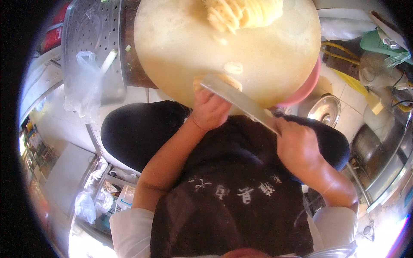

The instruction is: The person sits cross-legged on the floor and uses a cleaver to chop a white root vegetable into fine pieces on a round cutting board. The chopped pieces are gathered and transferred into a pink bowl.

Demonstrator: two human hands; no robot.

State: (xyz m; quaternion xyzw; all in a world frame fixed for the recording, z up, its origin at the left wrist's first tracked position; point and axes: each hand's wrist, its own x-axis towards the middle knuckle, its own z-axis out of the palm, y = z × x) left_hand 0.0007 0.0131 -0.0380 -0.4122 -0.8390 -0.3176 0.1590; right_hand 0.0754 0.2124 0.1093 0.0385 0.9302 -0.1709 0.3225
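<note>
My right hand (298,140) is closed around the handle of a cleaver (242,103), whose broad blade slants up and left over the near edge of a round cutting board (180,42). My left hand (211,108) holds a pale yellow piece of food (230,80) against the board, partly hidden by the blade. Just beyond lies a small pale slice (233,67). A heap of thin pale slices (248,13) rests at the board's far side. What the food is, I cannot tell.
A perforated metal tray (93,32) with a clear plastic bag (85,84) and a piece of green onion (109,60) stands left of the board. A pink basin (305,88) shows under its right edge. Farther right are a round metal lid (325,111) and a green plastic basket (376,42).
</note>
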